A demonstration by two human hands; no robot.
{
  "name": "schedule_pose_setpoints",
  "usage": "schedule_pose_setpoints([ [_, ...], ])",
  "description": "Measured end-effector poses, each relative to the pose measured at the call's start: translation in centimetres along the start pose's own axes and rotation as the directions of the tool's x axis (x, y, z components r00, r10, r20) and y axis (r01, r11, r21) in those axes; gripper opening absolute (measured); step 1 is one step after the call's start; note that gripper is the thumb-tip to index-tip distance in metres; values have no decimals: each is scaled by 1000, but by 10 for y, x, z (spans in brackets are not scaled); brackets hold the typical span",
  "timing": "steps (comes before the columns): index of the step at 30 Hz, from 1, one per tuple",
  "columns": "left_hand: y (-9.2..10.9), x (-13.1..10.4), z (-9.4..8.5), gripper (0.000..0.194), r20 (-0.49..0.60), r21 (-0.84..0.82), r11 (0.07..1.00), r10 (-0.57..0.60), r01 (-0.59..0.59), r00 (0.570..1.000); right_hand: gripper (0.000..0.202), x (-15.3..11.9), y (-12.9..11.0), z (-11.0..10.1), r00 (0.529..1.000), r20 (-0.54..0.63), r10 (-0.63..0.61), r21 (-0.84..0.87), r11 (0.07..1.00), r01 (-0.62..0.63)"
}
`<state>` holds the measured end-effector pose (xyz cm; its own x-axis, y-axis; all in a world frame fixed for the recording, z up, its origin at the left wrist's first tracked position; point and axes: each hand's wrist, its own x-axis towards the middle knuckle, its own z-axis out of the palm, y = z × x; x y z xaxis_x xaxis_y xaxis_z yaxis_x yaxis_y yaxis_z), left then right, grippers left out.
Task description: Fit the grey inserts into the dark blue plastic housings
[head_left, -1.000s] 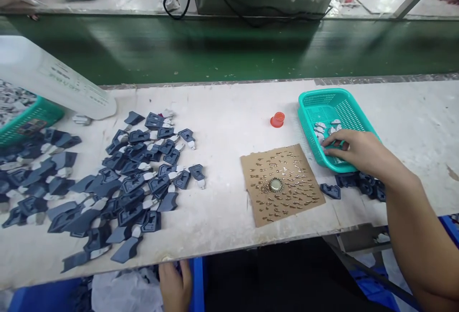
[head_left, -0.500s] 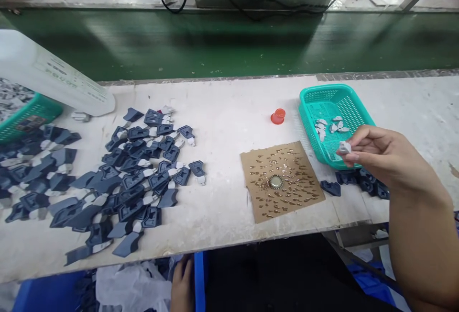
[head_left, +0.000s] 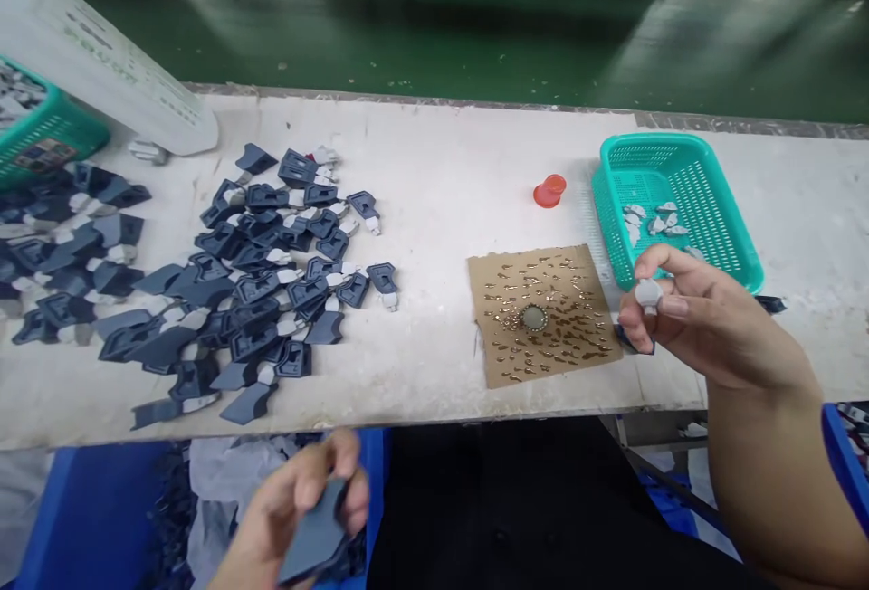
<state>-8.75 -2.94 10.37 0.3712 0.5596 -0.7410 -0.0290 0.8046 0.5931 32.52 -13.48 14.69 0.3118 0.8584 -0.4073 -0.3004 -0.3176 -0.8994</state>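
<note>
Over the blue bin below the table edge, my left hand [head_left: 305,499] grips a dark blue-grey plastic part [head_left: 316,531]. My right hand [head_left: 685,309] pinches a small light grey piece [head_left: 649,294] between thumb and fingers, in front of the green basket [head_left: 747,246]. Several light grey pieces [head_left: 633,221] lie inside that basket. Left of my right hand is a brown cardboard sheet [head_left: 502,287] dotted with glossy brown drops, with a round metal cap [head_left: 533,318] on it. Dark parts joined to light grey pieces [head_left: 258,287] are spread over the left side of the table.
A red cup [head_left: 549,191] stands behind the cardboard. At the back left are a large white bottle [head_left: 136,65] and another green basket [head_left: 68,133] full of grey pieces. Under the table edge is a blue bin [head_left: 88,509] with plastic bags.
My left hand has come up out of the blue bin with a dark part in it. My right hand still holds the small grey piece, now turned differently. The camera view has tilted down.
</note>
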Motion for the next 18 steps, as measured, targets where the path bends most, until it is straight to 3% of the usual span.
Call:
schedule_pose_setpoints([
  [2,-3,15,36,52,234,-169,985,27,14,972,34,0,2,9,1000,19,6,24,1000,-6],
  [4,-8,33,71,38,456,-308,950,112,39,883,36,1,4,15,999,35,6,38,999,-7],
  [6,-14,46,103,28,556,-396,916,185,63,810,34,1,5,20,999,51,2,43,999,-5],
  [8,-18,54,128,26,561,-453,886,199,97,803,30,0,6,25,998,68,3,45,999,-7],
  [11,-23,57,153,35,492,-483,866,149,127,857,23,-3,8,31,997,75,-13,24,1000,11],
  [14,-27,58,163,41,478,-454,882,116,131,871,17,-5,13,31,995,10,-102,-74,992,103],
  [18,-26,59,163,30,513,-434,885,88,169,854,24,-7,24,22,966,-126,-226,-353,920,169],
])
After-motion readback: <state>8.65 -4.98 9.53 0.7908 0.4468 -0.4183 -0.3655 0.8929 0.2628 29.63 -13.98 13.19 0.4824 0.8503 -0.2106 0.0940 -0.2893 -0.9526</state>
